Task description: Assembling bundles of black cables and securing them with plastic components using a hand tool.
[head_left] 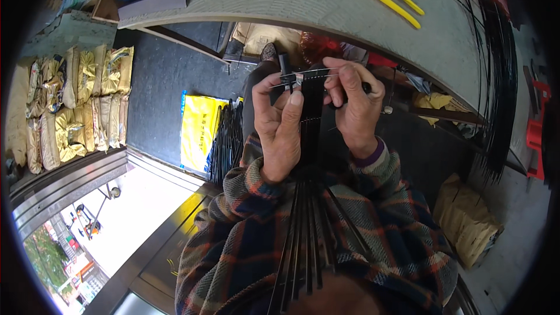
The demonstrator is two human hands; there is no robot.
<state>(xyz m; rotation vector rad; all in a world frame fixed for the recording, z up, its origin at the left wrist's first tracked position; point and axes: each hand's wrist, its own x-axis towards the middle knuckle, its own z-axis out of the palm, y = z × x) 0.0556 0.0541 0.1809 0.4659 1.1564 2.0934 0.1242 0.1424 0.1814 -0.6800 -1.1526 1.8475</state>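
In front of my chest, a flat band of black strips point(311, 102) runs lengthwise, crossed by pale stitch-like lines. Its lower ends fan out as loose black rods point(309, 227) over my plaid jacket. My left hand point(279, 122) is closed at the band's left edge, thumb up, beside an upright black peg-like piece point(285, 67). From there a thin pale thread or wire point(318, 72) stretches across the band's top to my right hand point(356, 96). The right fingers are pinched on it, with a dark round-ended piece point(366, 87) showing at them. What lies inside both grips is partly hidden.
Yellow-handled pliers point(396, 0) lie on the grey workbench point(262, 0) ahead. Long black strips point(496, 93) hang over its right end. Left on the floor, more black rods point(226, 140) lean by a yellow bag point(198, 128); packed sacks point(76, 105) stand beyond. A brown paper sack point(466, 219) stands right.
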